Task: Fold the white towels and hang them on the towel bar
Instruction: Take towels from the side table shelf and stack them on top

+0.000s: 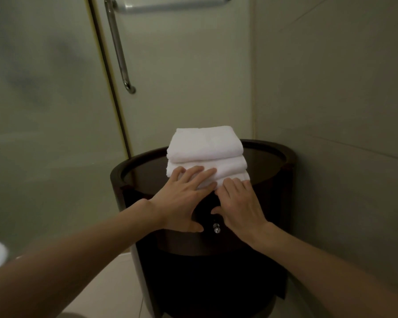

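Currently three folded white towels (207, 152) sit stacked on the far part of a round dark tabletop (267, 157). The left hand (182, 198) and right hand (239, 203) press flat on the lowest towel's near edge, fingers (200, 173) straight and spread, gripping nothing. Pulling at that edge alone could topple the stack or undo the folds. The towel bar (170, 6) hangs high on the far side, beside a door handle (117, 47); a plain wall (331, 88) stands right.

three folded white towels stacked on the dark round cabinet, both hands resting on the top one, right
Not quite. In the head view the left hand and right hand lie with straight fingers on the lower towels of the stack; the top towel is untouched. The three folded white towels do sit on the dark round cabinet.
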The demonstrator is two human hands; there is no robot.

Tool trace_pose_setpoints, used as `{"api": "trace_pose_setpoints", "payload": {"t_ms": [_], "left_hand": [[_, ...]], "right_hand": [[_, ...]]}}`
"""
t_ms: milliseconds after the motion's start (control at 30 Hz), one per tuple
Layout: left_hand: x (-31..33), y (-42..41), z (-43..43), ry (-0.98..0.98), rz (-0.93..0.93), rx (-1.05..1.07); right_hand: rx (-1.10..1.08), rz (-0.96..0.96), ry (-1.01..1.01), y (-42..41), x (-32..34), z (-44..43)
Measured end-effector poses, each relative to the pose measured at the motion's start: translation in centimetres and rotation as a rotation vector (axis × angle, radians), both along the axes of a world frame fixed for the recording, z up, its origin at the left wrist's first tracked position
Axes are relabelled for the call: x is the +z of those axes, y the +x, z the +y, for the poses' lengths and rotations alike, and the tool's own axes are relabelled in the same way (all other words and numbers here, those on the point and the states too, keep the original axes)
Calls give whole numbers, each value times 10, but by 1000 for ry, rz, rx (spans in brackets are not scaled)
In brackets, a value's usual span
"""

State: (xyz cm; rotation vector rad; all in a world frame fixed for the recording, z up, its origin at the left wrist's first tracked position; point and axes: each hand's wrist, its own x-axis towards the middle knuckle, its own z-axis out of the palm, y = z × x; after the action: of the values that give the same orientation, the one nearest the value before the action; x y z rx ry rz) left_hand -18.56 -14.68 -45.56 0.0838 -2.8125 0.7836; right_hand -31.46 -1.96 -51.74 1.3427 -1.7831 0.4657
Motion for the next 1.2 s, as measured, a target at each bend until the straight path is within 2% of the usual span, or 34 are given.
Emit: {"api": "trace_pose_setpoints", "payload": {"t_ms": [200, 500, 633, 733, 800, 900, 1200], "left_hand": [[-1, 1, 2, 13, 7, -8], [6, 2, 1, 78, 25, -41], [20, 7, 5, 49, 211, -110], [34, 3, -1, 87, 318, 8], [39, -3, -9, 106, 250, 120], [36, -13, -17, 107, 154, 178], [36, -25, -30, 141, 128, 134]], "right_hand": [[-21, 28, 16, 1, -1, 0], [45, 87, 160, 3, 20, 17], [109, 117, 101, -4, 44, 31], [27, 102, 143, -13, 69, 35], [-38, 96, 265, -18, 83, 33], [-91, 133, 391, -29, 88, 23], [-155, 121, 456, -37, 89, 0]]}}
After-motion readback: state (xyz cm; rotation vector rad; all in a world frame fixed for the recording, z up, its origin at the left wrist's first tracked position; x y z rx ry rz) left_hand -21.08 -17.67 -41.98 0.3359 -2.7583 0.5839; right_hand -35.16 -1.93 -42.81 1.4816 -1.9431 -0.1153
